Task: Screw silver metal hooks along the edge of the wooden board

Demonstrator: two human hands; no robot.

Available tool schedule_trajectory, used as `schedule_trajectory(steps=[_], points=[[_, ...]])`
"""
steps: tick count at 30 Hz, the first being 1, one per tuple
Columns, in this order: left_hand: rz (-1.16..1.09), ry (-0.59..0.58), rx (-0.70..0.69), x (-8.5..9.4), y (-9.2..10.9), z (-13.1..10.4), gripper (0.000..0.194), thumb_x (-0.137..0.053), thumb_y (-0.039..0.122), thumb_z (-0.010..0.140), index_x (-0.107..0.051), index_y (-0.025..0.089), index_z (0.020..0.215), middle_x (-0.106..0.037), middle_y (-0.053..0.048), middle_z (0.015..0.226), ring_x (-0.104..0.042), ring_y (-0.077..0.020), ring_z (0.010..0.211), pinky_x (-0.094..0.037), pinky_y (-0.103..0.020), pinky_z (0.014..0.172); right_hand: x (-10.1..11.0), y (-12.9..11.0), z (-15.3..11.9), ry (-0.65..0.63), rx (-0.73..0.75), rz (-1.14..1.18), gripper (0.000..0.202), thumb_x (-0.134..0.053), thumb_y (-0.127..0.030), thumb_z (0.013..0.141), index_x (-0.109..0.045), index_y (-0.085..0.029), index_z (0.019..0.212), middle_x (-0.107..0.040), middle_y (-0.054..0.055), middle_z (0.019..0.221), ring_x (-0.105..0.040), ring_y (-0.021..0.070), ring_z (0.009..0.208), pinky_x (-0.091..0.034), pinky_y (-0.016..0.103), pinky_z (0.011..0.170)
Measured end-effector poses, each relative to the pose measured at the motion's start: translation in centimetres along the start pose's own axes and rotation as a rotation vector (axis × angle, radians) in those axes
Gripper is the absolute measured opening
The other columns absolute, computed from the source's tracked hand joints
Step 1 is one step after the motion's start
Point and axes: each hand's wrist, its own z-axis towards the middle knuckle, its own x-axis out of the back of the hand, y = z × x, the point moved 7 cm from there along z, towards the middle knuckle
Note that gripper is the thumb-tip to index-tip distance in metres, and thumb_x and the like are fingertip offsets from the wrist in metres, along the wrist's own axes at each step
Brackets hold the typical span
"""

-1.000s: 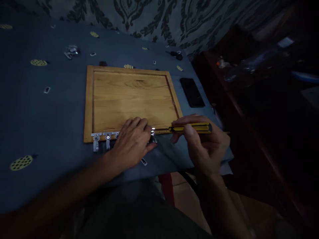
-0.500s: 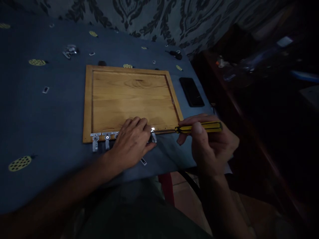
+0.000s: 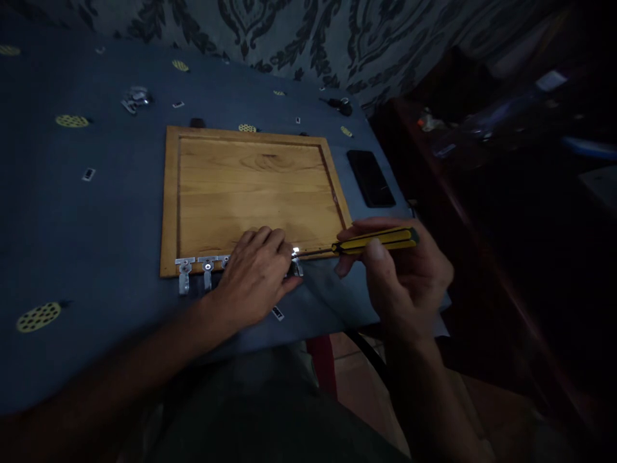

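Observation:
A framed wooden panel [image 3: 255,193] lies flat on the blue patterned tablecloth. Metal hinges [image 3: 207,265] line its near edge. Over that edge rests my left hand [image 3: 255,273], fingers curled and closed around another hinge [image 3: 297,265], partly covered by the hand. My right hand [image 3: 409,276] grips the yellow-and-black handle of a screwdriver [image 3: 376,242] between thumb and fingers. The screwdriver lies nearly level, its shaft pointing left along the panel's near edge and its tip at the hinge by my left fingers. Exact tip contact is too small to make out.
A black phone [image 3: 371,179] lies right of the panel. Loose metal hinges [image 3: 137,99] sit at the back left, and a dark object resembling keys [image 3: 340,105] at the back right. A patterned wall covering [image 3: 299,38] stands behind. Dark furniture [image 3: 434,161] borders the right side.
My right hand and the screwdriver have shifted slightly left and the handle end has risen, bringing the tip to the hinge. My left hand and the panel stay put.

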Motion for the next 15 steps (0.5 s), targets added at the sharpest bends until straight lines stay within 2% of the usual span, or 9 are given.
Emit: schedule_trajectory(steps=[6,11,15], points=[[-0.019,-0.035,0.023,-0.11,0.01,0.07,0.03,-0.073,0.038,0.094,-0.066,0.013,0.108,-0.064,-0.01,0.109,-0.058,-0.0291,0.111,-0.046,-0.041,0.095,-0.27,-0.22,0.23,0.069,0.043,-0.005,0.007,-0.074,-0.032,0.094,-0.075,-0.026,0.097,-0.074,-0.001,0.095,-0.06,0.0078,0.051,-0.052,0.028,0.05],[-0.009,0.0,0.007,-0.07,0.08,0.02,0.031,-0.074,0.038,0.093,-0.065,0.012,0.108,-0.064,-0.01,0.108,-0.058,-0.0293,0.109,-0.047,-0.041,0.094,-0.73,-0.3,0.52,0.091,0.02,0.028,0.007,-0.076,-0.03,0.092,-0.073,-0.025,0.09,-0.078,-0.002,0.09,-0.059,0.0077,0.049,-0.052,0.026,0.047],[-0.003,0.025,-0.007,0.0,0.09,-0.08,0.03,-0.074,0.039,0.093,-0.066,0.013,0.106,-0.064,-0.009,0.107,-0.059,-0.0288,0.106,-0.048,-0.041,0.092,-0.75,-0.05,0.45,0.055,0.015,0.08,0.011,-0.076,-0.035,0.092,-0.074,-0.026,0.099,-0.079,-0.001,0.092,-0.062,0.009,0.052,-0.055,0.026,0.051]])
